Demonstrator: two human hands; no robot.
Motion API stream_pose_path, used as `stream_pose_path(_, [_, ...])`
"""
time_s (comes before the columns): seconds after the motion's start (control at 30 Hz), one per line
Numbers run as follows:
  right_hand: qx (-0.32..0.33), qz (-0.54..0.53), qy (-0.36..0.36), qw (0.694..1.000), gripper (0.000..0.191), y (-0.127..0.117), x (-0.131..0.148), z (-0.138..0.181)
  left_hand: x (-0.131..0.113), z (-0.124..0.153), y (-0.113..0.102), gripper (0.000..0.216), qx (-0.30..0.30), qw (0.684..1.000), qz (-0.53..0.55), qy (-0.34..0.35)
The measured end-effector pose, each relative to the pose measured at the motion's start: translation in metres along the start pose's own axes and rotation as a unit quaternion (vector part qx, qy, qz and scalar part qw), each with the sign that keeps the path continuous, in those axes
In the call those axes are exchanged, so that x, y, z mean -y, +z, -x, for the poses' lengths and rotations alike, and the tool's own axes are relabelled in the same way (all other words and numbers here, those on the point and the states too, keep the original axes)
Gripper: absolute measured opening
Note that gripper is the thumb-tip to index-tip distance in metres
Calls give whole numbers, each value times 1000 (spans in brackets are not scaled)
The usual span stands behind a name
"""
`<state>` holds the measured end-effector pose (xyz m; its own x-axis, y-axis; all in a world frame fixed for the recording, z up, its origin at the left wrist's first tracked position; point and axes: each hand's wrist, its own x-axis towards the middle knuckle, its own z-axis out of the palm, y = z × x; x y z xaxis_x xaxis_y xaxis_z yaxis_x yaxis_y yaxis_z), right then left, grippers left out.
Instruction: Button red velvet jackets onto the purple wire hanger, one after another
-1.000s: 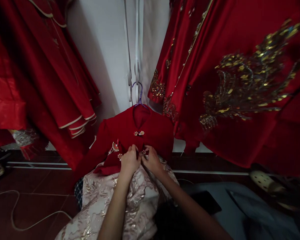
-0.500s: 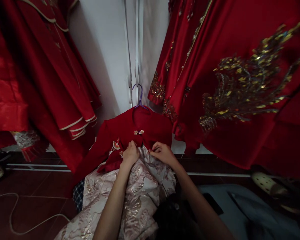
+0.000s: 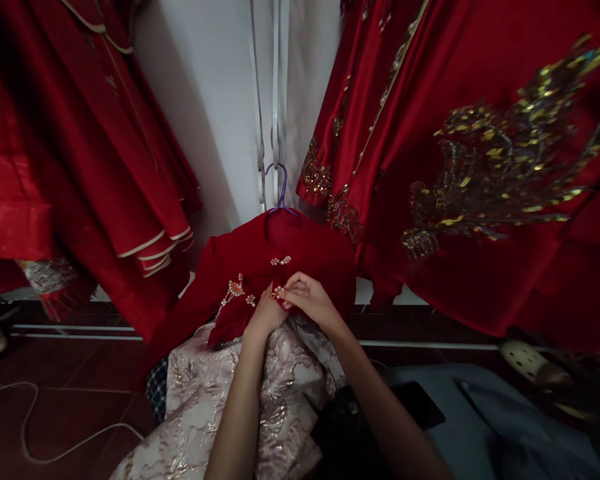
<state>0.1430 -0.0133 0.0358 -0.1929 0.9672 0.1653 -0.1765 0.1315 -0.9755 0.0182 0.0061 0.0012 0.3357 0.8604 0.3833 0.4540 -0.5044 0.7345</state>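
Observation:
A small red jacket (image 3: 310, 257) hangs on a purple hanger (image 3: 281, 190) in front of me, over a pale brocade skirt (image 3: 205, 400). It has a beaded clasp (image 3: 281, 261) near the collar and a fan-shaped ornament (image 3: 235, 289) on its left side. My left hand (image 3: 265, 313) and my right hand (image 3: 307, 300) meet at the jacket's front opening. Both pinch a second small beaded fastening (image 3: 277, 291) between their fingertips.
Long red gowns (image 3: 95, 167) hang at the left. A red gown with gold sequin embroidery (image 3: 490, 173) hangs at the right. A white wall with a cable channel (image 3: 275, 100) stands behind. A white cord (image 3: 30, 427) lies on the dark red floor; grey fabric (image 3: 510, 427) sits at the lower right.
My right hand has come back left from the jacket's right edge, and both hands now meet slightly higher on the front fastening.

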Motion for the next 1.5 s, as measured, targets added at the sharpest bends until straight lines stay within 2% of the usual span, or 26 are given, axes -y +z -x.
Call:
stream_pose_path(0.07, [-32,5,4,999,30,-3,-8,-3,-4,18,-20,18,36,999,16,22])
stream_pose_path(0.1, [-47,4,5,999,31,-4,-10,-4,-3,26,-32,21,39,998,35,25])
stream_pose_path(0.13, [-61,3,3,998,31,-4,-11,-4,-1,31,-44,23,17,998,52,19])
stream_pose_path(0.2, [-77,3,-5,997,32,-1,-11,-5,11,36,-63,23,-105,993,49,-12])
stream_pose_path(0.27, [-62,24,-20,998,30,6,-9,-8,30,35,-72,22,-257,965,13,-51])
stream_pose_path(0.3, [-46,46,-33,997,28,11,-9,-11,40,33,-72,24,-302,951,6,-67])
stream_pose_path(0.33, [-31,70,-49,996,27,17,-9,-15,49,30,-70,27,-317,945,14,-80])
stream_pose_path(0.47, [-6,135,-110,985,26,35,-22,-37,69,24,-50,30,-281,948,90,-121])
stream_pose_path(0.53, [-16,142,-120,982,26,40,-33,-46,69,23,-43,30,-296,939,114,-131])
stream_pose_path(0.7, [-36,170,-132,976,23,44,-54,-59,65,23,-43,25,-322,923,173,-121])
stream_pose_path(0.87, [-22,185,-134,973,21,47,-54,-59,56,23,-45,32,-321,911,233,-108])
stream_pose_path(1.07, [-84,226,-172,955,15,59,-51,-46,51,25,-43,35,-327,910,233,-107])
stream_pose_path(1.2, [-86,267,-165,946,15,61,-54,-43,55,25,-42,33,-329,916,202,-104])
stream_pose_path(1.5, [-105,267,-155,945,17,59,-55,-41,56,25,-48,28,-307,928,180,-106])
